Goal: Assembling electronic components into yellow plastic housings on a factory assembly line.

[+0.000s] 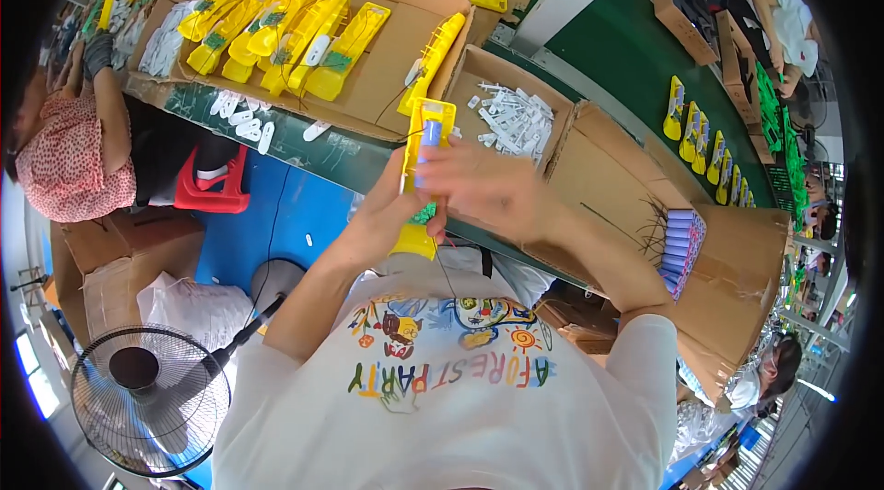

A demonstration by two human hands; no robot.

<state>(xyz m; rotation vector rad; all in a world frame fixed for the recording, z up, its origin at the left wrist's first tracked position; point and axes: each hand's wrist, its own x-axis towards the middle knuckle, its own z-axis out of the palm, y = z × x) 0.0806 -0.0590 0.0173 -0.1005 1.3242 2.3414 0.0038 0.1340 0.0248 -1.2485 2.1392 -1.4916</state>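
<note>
My left hand [379, 216] is closed around a long yellow plastic housing [442, 112], which stands lengthwise in front of my chest. Inside the housing lies a purple cylindrical battery cell [430, 134]. Lower down, a small green circuit board [424, 214] shows with thin dark wires hanging from it. Over the cell is my right hand [493, 191], blurred by motion; its fingers touch or almost touch the cell, and whether they grip it cannot be made out. Another yellow housing [433, 62] leans on the carton edge just beyond.
A carton [391, 117] of yellow housings with boards is at far left. Beside it, a box holds small white plastic parts [516, 117]. Purple cells [680, 246] stand in a carton at right. A fan [152, 398] is at lower left; a co-worker [78, 149] sits at left.
</note>
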